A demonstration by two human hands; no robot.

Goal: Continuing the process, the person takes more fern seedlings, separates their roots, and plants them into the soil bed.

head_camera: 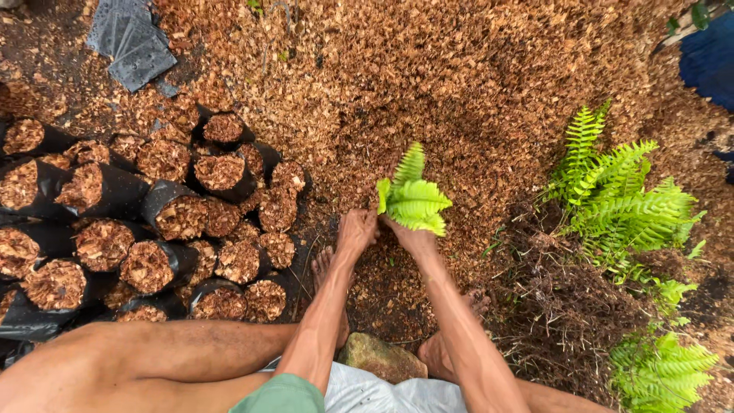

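Nearest to me lay a grey stone (380, 356) between the bare feet, on ground covered in brown wood shavings (489, 84). Just beyond it, I saw my left hand (357, 231) and right hand (411, 237) close together, the fingers of both closed around the base of a small fern seedling (413, 200) standing upright in the shavings. To the left, a cluster of black plastic grow bags (164, 252) stood packed tightly, each filled to the brim with the same shavings. On the right lay a heap of uprooted ferns (623, 203) with dark roots. Farthest off, flat empty black bags (130, 42) were stacked.
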